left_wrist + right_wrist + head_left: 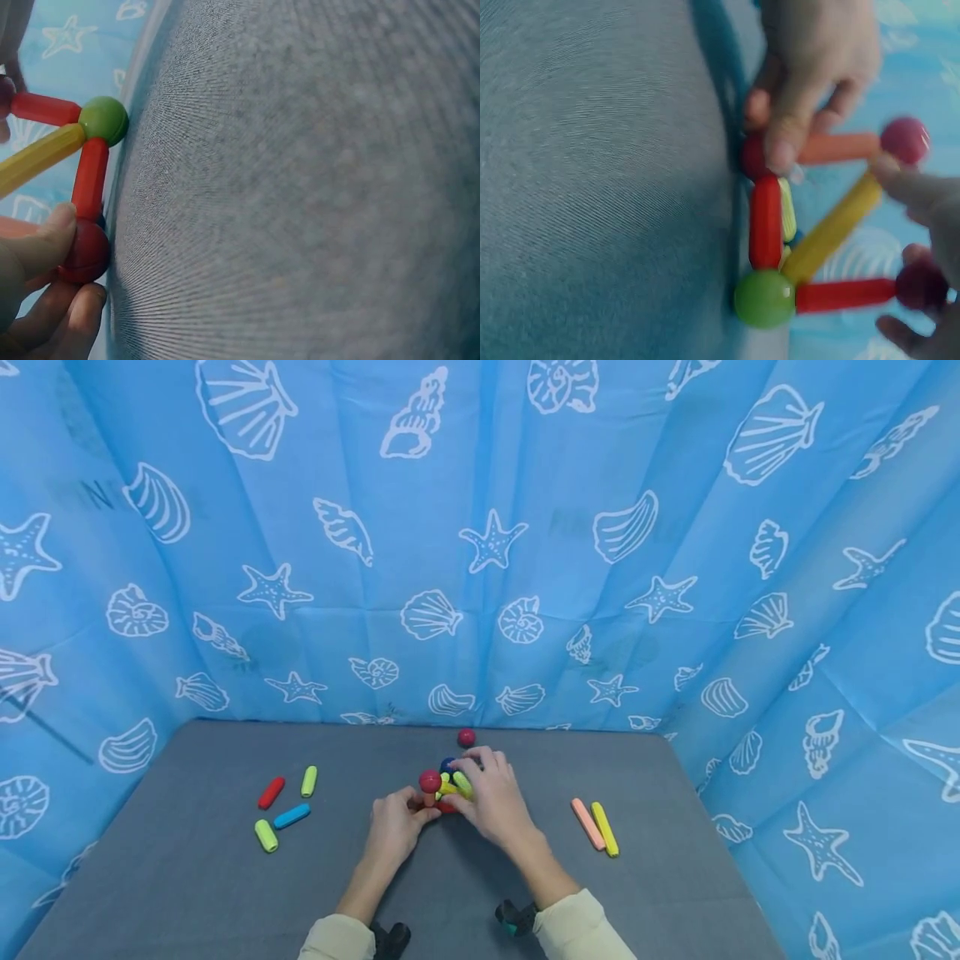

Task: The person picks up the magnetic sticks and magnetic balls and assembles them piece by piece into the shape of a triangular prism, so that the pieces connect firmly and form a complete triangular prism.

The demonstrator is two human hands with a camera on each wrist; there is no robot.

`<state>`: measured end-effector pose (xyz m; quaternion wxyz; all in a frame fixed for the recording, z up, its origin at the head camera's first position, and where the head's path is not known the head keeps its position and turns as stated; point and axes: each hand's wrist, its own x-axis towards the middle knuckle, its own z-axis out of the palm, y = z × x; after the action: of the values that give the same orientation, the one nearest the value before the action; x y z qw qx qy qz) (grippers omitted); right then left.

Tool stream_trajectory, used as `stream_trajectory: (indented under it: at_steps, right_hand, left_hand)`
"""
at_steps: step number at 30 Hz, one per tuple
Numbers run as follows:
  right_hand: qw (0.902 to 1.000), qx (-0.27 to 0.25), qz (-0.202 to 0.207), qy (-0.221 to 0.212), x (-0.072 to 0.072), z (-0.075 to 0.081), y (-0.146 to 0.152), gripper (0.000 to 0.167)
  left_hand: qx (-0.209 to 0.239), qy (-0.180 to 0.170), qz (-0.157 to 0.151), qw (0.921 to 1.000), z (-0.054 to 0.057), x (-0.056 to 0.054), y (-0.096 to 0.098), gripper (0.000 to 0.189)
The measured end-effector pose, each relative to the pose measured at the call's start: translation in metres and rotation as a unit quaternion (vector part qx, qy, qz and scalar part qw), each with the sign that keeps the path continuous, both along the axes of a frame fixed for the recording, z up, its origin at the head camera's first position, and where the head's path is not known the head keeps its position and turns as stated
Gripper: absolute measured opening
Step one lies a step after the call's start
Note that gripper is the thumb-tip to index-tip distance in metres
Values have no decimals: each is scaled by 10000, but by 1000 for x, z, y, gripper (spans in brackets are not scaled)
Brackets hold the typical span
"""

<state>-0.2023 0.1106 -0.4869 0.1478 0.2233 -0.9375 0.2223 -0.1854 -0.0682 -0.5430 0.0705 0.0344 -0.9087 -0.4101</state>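
Observation:
Both hands work at a frame of magnetic rods and balls in the middle of the table. My left hand (pixel 393 827) pinches a dark red ball (pixel 86 251) at a bottom corner. From that ball a red rod (pixel 765 221) runs to a green ball (pixel 765 298), and an orange rod (pixel 840 146) rises to a pink-red ball (pixel 430 781). A yellow rod (pixel 832 225) slants up from the green ball. My right hand (pixel 495 793) has its thumb at the yellow rod's upper end, and its other fingers hold another dark red ball (pixel 921 285). Lime rods (pixel 787 210) show behind.
Left on the grey table (pixel 187 877) lie a red rod (pixel 272 792), a blue rod (pixel 291 816) and two lime rods (pixel 266 835). A peach rod (pixel 588 824) and a yellow rod (pixel 604 829) lie right. A loose red ball (pixel 467 737) sits near the back curtain (pixel 487 660).

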Motion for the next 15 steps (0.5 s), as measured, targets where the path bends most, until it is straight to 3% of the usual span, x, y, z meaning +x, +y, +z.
stream_trajectory:
  at_steps: [3,5,9,15]
  right_hand:
    - [9928,-939,-90,-741,-3,-6,14,67]
    - [9839,-1345,-137,-1168,-6,-14,23,68]
    - [9761,-1349,-59,-1704,-11,-35,33,50]
    - [9753,-1377,8,-1726,-15,-57,36,24]
  left_hand:
    - [61,21,-11,10000,1,0,-1,19]
    - [90,49,1,9999,1,0,-1,18]
    - [102,69,44,9999,2,1,-2,18]
    - [-158,-27,-178,9997,3,1,-2,20]
